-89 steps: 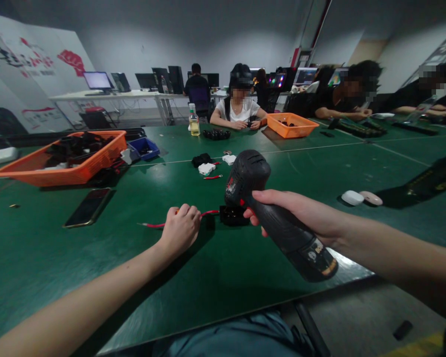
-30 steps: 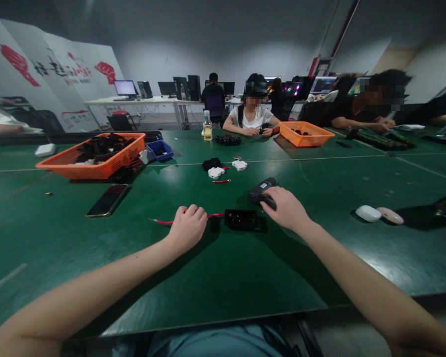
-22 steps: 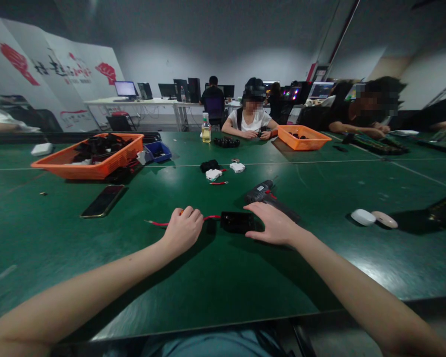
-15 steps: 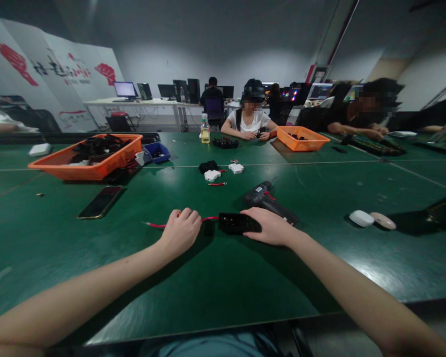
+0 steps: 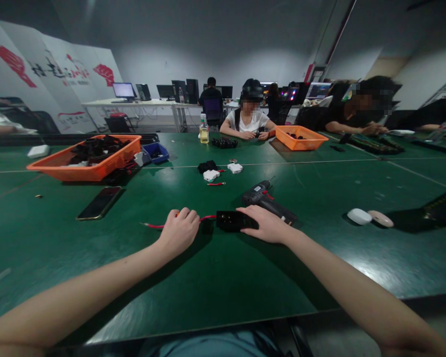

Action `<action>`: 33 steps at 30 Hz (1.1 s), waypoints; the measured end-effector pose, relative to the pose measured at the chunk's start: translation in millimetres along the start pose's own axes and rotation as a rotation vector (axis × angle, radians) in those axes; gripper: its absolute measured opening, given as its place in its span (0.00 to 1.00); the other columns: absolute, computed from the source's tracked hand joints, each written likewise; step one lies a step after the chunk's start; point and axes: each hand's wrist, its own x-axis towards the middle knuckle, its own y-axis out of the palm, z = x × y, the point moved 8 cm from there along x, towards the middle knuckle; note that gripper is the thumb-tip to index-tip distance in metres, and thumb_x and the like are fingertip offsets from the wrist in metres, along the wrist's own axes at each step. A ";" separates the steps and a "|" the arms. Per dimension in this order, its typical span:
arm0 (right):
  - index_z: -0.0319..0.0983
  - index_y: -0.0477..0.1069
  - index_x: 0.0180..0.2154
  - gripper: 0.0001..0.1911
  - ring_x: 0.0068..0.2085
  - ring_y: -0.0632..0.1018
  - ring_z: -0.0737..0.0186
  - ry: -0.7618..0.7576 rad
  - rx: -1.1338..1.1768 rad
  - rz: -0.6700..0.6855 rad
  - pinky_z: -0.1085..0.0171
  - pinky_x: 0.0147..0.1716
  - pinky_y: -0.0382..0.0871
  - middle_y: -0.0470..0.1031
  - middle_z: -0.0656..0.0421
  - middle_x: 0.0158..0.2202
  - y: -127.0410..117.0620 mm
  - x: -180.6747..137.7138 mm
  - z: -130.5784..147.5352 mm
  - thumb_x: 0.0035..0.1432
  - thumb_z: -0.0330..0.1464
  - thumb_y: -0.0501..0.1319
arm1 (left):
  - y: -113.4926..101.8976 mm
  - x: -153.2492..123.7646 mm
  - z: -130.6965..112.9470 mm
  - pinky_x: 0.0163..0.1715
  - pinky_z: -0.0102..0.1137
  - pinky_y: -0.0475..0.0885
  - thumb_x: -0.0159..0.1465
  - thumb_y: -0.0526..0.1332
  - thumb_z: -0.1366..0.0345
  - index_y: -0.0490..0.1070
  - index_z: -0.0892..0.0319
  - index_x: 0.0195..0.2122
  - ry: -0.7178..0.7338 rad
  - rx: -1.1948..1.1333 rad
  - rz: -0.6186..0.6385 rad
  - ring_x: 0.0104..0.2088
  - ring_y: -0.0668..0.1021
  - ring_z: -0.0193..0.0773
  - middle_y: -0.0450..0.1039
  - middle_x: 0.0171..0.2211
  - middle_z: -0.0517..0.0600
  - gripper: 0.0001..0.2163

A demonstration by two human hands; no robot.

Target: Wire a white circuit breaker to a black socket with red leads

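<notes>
My left hand [image 5: 180, 229] is closed around a red cable [image 5: 208, 217], whose bare end sticks out to the left. The cable's other end runs into the left side of a glossy black box-shaped part [image 5: 228, 221]. Over the right end of that part my right hand [image 5: 265, 224] is wrapped, gripping it just above the table. A dark cordless drill [image 5: 263, 196] lies right behind my right hand. Farther back are white plastic pieces [image 5: 211, 175], a black piece [image 5: 207, 166] and a short red wire with a ring terminal [image 5: 216, 184].
At the left stand an orange basket [image 5: 85, 171] of black parts, a blue bin [image 5: 156, 153] and a phone [image 5: 99, 203]. A bottle [image 5: 204, 131] and another orange basket [image 5: 301, 139] are farther off. A white case [image 5: 359, 216] lies right. A co-worker [image 5: 250, 116] sits opposite.
Both hands keep their hold on the cable and the black part. The whole view has shifted very slightly; nothing on the table has visibly moved.
</notes>
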 end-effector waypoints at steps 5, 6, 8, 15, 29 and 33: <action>0.46 0.59 0.64 0.32 0.54 0.73 0.48 0.011 0.001 0.002 0.46 0.53 0.69 0.70 0.50 0.56 3.0 1.5 -2.4 0.61 0.44 0.62 | -0.9 0.1 0.0 0.43 0.43 0.61 0.67 0.53 0.71 0.72 0.59 0.34 -0.006 0.011 -0.011 0.40 0.71 0.46 0.72 0.34 0.56 0.09; 0.46 0.59 0.64 0.32 0.54 0.73 0.48 0.012 0.001 0.005 0.46 0.53 0.69 0.70 0.50 0.56 3.4 1.7 -2.3 0.61 0.44 0.62 | -1.5 0.3 -0.2 0.44 0.44 0.61 0.67 0.53 0.71 0.73 0.59 0.33 -0.007 0.017 -0.019 0.40 0.71 0.46 0.71 0.34 0.55 0.09; 0.46 0.59 0.65 0.33 0.54 0.73 0.48 0.014 -0.005 0.013 0.46 0.54 0.69 0.70 0.50 0.56 3.9 2.0 -1.7 0.62 0.45 0.62 | -3.2 0.5 -0.3 0.47 0.46 0.61 0.67 0.53 0.71 0.73 0.60 0.33 -0.008 0.020 -0.038 0.39 0.71 0.46 0.71 0.33 0.55 0.10; 0.46 0.58 0.65 0.33 0.55 0.72 0.48 0.000 -0.009 0.009 0.47 0.55 0.68 0.69 0.50 0.56 3.6 3.3 0.4 0.62 0.44 0.62 | -3.4 0.7 -3.0 0.44 0.43 0.63 0.67 0.53 0.71 0.73 0.61 0.33 0.021 0.062 -0.033 0.40 0.72 0.47 0.72 0.34 0.56 0.10; 0.47 0.54 0.67 0.34 0.53 0.72 0.48 -0.035 -0.030 0.007 0.46 0.53 0.68 0.69 0.50 0.54 7.8 12.3 4.0 0.63 0.45 0.60 | -10.8 0.0 0.3 0.52 0.47 0.62 0.68 0.53 0.67 0.74 0.60 0.34 -0.049 0.014 -0.083 0.40 0.73 0.47 0.73 0.32 0.56 0.11; 0.46 0.55 0.66 0.33 0.53 0.71 0.48 -0.042 -0.028 0.010 0.47 0.53 0.68 0.69 0.50 0.54 8.0 13.5 4.1 0.63 0.45 0.60 | -12.6 0.9 -1.4 0.56 0.48 0.61 0.68 0.53 0.68 0.75 0.60 0.39 -0.040 0.024 -0.088 0.43 0.74 0.47 0.74 0.35 0.56 0.10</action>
